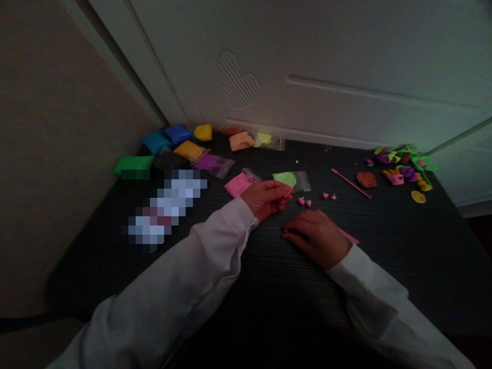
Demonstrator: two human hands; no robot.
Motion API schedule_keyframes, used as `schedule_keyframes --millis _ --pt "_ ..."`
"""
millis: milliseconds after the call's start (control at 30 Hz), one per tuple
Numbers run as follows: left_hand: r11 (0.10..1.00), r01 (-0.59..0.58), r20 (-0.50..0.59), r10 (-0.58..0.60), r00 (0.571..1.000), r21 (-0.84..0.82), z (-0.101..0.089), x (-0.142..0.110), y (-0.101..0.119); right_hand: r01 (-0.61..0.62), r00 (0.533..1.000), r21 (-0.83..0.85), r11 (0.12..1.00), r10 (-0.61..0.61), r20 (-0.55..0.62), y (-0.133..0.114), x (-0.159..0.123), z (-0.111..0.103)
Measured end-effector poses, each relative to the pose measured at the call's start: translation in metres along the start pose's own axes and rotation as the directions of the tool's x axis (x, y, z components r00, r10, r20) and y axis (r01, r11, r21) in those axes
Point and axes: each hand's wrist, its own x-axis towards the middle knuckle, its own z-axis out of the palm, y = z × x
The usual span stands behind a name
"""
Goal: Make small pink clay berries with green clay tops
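Observation:
My left hand (pixel 267 199) is closed over the table, pinching a small piece of pink clay (pixel 288 193) at its fingertips. Low over the dark tabletop, my right hand (pixel 317 236) has thumb and finger together on a tiny pink clay bit (pixel 285 231). A flat pink tool (pixel 349 236) pokes out from behind that hand. Two pairs of small pink clay fruits with green stems, a nearer pair (pixel 305 202) and a farther pair (pixel 329 196), lie beyond my right hand. Just past my left hand are a bag of pink clay (pixel 240 183) and a bag of light green clay (pixel 285 179).
Bags of coloured clay, including a blue one (pixel 178 134) and a green one (pixel 134 164), line the back left. A pink stick (pixel 351 183), a reddish-brown lump (pixel 366 180) and several clay figures (pixel 409 169) lie right. A white panel (pixel 346 56) stands behind the table.

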Motion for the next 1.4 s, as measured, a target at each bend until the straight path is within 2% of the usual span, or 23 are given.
schedule_keyframes --millis 100,400,667,767,900,1033,1167,1400 --pt "1.000 0.006 0.001 -0.006 1.000 0.002 0.000 0.000 0.000 -0.013 1.000 -0.047 0.999 0.013 -0.002 -0.001 -0.002 -0.001" --pt "1.000 0.002 0.005 -0.002 1.000 0.006 0.000 0.000 0.000 -0.053 0.999 -0.046 0.998 0.053 -0.005 0.006 -0.010 -0.009" --pt "1.000 0.001 0.025 0.000 1.000 -0.011 -0.001 0.001 -0.001 0.074 0.997 -0.180 0.981 -0.072 0.019 -0.001 -0.022 -0.002" --pt "1.000 0.003 0.024 -0.003 1.000 -0.014 -0.001 0.001 -0.001 0.076 0.997 -0.212 0.974 -0.071 0.034 -0.003 -0.023 0.000" --pt "1.000 0.003 0.017 -0.003 1.000 -0.010 -0.001 0.001 0.000 0.018 1.000 -0.206 0.978 -0.020 -0.009 -0.002 -0.023 -0.001" --pt "1.000 0.008 0.020 -0.008 1.000 -0.014 -0.001 0.001 0.000 0.046 0.998 -0.185 0.982 -0.052 -0.025 -0.003 -0.023 -0.001" --pt "1.000 0.003 0.010 -0.003 1.000 -0.016 -0.001 0.001 0.000 0.023 0.999 -0.180 0.983 -0.031 -0.042 -0.003 -0.023 0.000" --pt "1.000 0.005 0.016 -0.005 1.000 -0.009 -0.001 0.001 0.000 -0.026 0.976 -0.134 0.991 -0.005 -0.220 0.007 -0.023 -0.006"
